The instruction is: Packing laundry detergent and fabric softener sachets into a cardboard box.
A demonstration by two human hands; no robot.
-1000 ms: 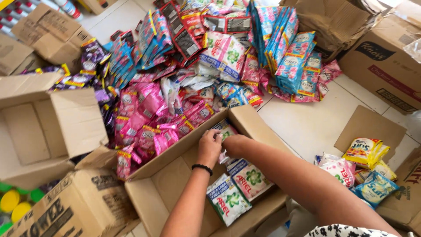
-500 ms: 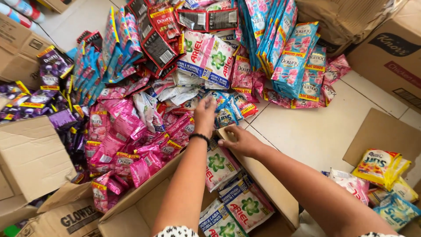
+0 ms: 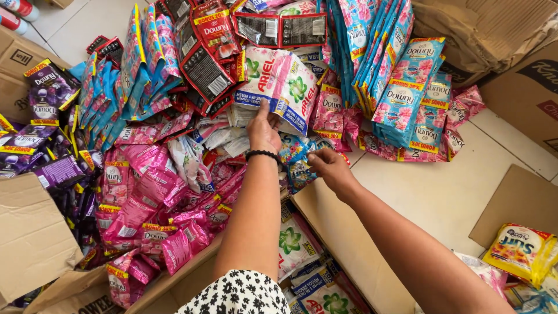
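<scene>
A view from above of a tiled floor [image 3: 442, 186] heaped with small soap and softener sachets in pink, blue, purple, red and black. Two bare arms reach forward over an open cardboard box [image 3: 343, 238] that already holds a few white-and-green packs.

The left hand [image 3: 263, 129], a black band at its wrist, has its fingers closed on the lower edge of a strip of white sachets [image 3: 285, 87] with green and red print, lying at the top of the heap just beyond the box. The right hand [image 3: 328, 166] hovers beside it over a blue floral sachet [image 3: 296, 163], fingers curled in a pinch; whether they grip anything cannot be told.

The strip looks light, soft and floppy, with slick film that could slide between fingers. It would likely sag if lifted by one corner; a hold on the sealed edge or the middle seam looks surest.
</scene>
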